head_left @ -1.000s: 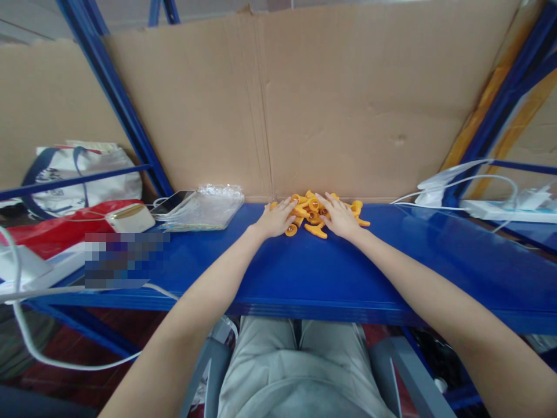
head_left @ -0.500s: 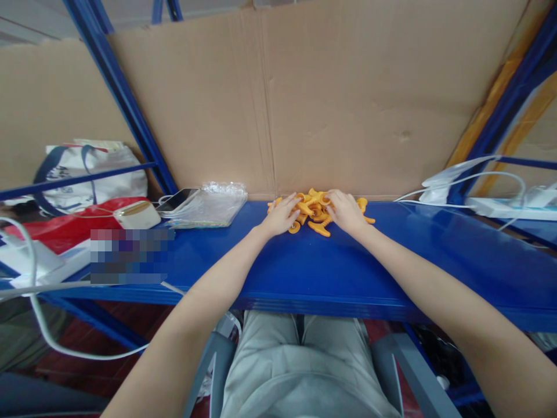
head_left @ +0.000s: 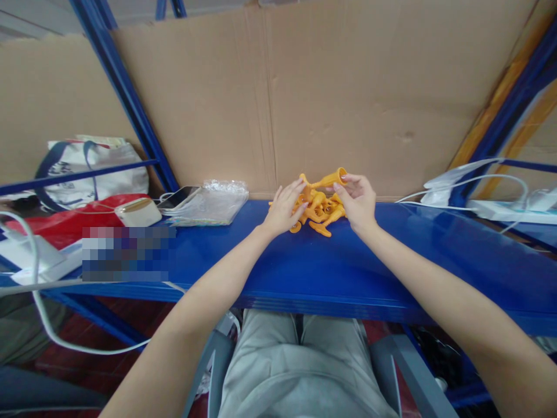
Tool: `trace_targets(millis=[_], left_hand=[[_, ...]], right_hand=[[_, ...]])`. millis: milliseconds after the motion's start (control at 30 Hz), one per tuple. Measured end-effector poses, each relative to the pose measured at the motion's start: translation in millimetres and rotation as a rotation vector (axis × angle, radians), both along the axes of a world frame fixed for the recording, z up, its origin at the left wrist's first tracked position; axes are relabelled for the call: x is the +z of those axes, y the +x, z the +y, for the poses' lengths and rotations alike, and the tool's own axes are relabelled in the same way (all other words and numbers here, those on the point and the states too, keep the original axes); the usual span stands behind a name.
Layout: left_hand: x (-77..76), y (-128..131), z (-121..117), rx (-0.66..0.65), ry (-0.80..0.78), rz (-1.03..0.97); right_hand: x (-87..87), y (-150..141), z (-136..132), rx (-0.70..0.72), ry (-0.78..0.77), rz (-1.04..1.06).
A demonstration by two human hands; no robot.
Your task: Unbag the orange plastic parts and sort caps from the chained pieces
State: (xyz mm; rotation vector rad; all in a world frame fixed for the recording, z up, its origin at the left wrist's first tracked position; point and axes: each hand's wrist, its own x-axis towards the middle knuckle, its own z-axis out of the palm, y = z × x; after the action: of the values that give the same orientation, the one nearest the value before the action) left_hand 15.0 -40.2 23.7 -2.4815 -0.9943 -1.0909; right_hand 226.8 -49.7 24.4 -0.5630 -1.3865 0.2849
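Note:
A heap of small orange plastic parts (head_left: 319, 210) lies on the blue shelf (head_left: 331, 267) against the cardboard back wall. My right hand (head_left: 359, 203) is raised over the heap's right side, its fingers pinched on one orange part (head_left: 333, 178) held above the pile. My left hand (head_left: 282, 209) is at the heap's left side, fingers apart, with the fingertips touching the parts.
A stack of clear plastic bags (head_left: 209, 203) and a phone (head_left: 176, 198) lie left of the heap. Further left are a red bag (head_left: 56, 223) and a white tote (head_left: 87, 168). White cables and a power strip (head_left: 500, 208) sit at the right. Cardboard (head_left: 339, 98) walls off the back.
Both hands lay on the heap before. Now my right hand has lifted with one orange part pinched in its fingers, and my left hand has risen slightly at the pile's left edge.

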Motion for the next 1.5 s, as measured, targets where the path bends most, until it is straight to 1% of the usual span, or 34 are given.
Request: trace_targets(millis=[167,333,433,567,700,833,900,1000,1067,1167,1233,1300,1367,1500], left_hand=[[2.4,1,-3,0.052,0.069,-0.023],[-0.2,2,0,0.058,0.068,-0.018],[-0.3,2,0,0.064,0.083,-0.008],[1.2,1,-2,0.074,0.094,0.043],[1.4,-1,-3,0.06,0.1,0.11],[0.4,-2,0,0.032,0.095,0.156],[0.2,-3,1,0.011,0.087,0.171],[0.3,-4,3,-0.003,0.066,0.168],[0.8,-4,3,0.002,0.054,0.148],[1.8,-4,3,0.01,0.043,0.117],[2.6,-4,2,0.013,0.038,0.103],[3.2,-4,1,0.016,0.038,0.097],[3.5,-4,0,0.019,0.041,0.095],[3.6,-4,-2,0.029,0.038,0.102]], right_hand=[[-4.3,-14,-9,0.222,-0.191,0.073],[-6.2,-19,-15,0.353,-0.333,0.096],[-4.4,-16,-15,0.362,-0.425,0.087],[-2.2,-10,-14,0.292,-0.531,0.045],[-4.2,-1,-9,0.247,-0.615,-0.092],[-7.6,14,0,0.302,-0.671,-0.239],[-8.5,19,3,0.316,-0.646,-0.319],[-8.8,22,8,0.284,-0.503,-0.409],[-8.3,23,8,0.22,-0.367,-0.459],[-7.1,23,6,0.055,-0.22,-0.581],[-6.4,24,2,-0.067,-0.166,-0.673],[-6.2,25,-1,-0.152,-0.12,-0.738],[-6.8,26,-3,-0.186,-0.084,-0.777],[-8.9,24,-1,-0.206,-0.032,-0.808]])
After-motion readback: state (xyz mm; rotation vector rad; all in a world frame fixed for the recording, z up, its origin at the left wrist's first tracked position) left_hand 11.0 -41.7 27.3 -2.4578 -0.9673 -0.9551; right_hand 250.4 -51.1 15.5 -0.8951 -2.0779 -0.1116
